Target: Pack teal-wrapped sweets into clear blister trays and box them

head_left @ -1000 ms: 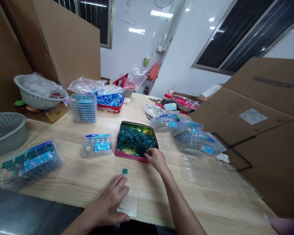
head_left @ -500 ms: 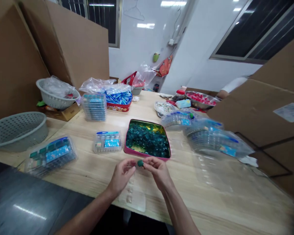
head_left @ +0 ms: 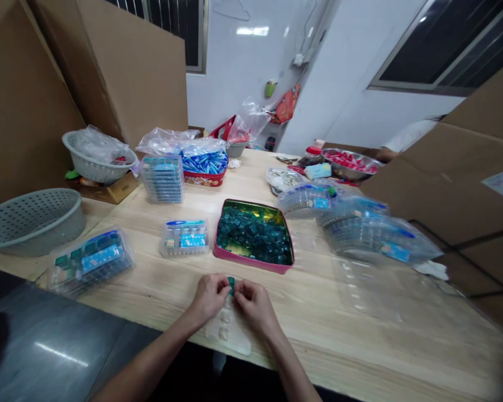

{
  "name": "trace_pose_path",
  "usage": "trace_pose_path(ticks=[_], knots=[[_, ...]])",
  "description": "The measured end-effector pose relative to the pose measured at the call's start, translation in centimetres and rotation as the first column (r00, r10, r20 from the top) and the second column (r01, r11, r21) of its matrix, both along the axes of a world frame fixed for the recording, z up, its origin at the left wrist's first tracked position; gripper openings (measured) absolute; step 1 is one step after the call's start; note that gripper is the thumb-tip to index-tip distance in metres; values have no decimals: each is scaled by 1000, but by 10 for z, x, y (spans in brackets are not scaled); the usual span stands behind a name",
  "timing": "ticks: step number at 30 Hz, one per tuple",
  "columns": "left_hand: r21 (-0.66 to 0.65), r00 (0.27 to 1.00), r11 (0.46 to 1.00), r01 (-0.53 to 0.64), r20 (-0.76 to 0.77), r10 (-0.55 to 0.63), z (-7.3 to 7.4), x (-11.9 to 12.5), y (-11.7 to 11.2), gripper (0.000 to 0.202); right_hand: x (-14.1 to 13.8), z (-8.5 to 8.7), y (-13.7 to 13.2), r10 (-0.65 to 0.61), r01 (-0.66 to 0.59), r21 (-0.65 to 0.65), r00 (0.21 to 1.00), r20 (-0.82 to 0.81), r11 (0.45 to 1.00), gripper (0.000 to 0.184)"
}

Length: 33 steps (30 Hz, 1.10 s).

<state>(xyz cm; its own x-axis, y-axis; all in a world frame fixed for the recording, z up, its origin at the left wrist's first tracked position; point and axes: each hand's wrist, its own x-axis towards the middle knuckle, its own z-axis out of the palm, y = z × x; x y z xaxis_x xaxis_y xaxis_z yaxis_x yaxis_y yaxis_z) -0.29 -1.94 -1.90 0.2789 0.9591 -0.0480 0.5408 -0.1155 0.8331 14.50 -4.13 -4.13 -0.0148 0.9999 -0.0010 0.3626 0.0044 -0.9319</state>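
Note:
My left hand (head_left: 209, 297) and my right hand (head_left: 255, 305) meet over a clear plastic blister tray (head_left: 230, 330) at the table's near edge. Both pinch one small green piece (head_left: 231, 285) between their fingertips, just above the tray's far end. Right behind them stands a pink tin (head_left: 255, 235) filled with many such green pieces.
A small clear pack (head_left: 185, 238) lies left of the tin, a filled pack stack (head_left: 90, 259) further left, another stack (head_left: 163, 178) behind. Bagged packs (head_left: 373, 231) lie to the right. Grey baskets (head_left: 29, 220) and cardboard sheets (head_left: 444, 184) flank the table. A person's sleeve (head_left: 406, 137) shows far right.
My right hand took a green piece from the tin and brought it to my left hand; both hands have since lowered it toward the clear tray. The camera shifted slightly.

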Motion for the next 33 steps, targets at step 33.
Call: trace_pose_path(ticks=[33], knots=[[-372, 596, 927, 44, 755, 275, 31, 12, -4, 22, 17, 37, 8, -47, -7, -101, 850, -525, 995, 16]])
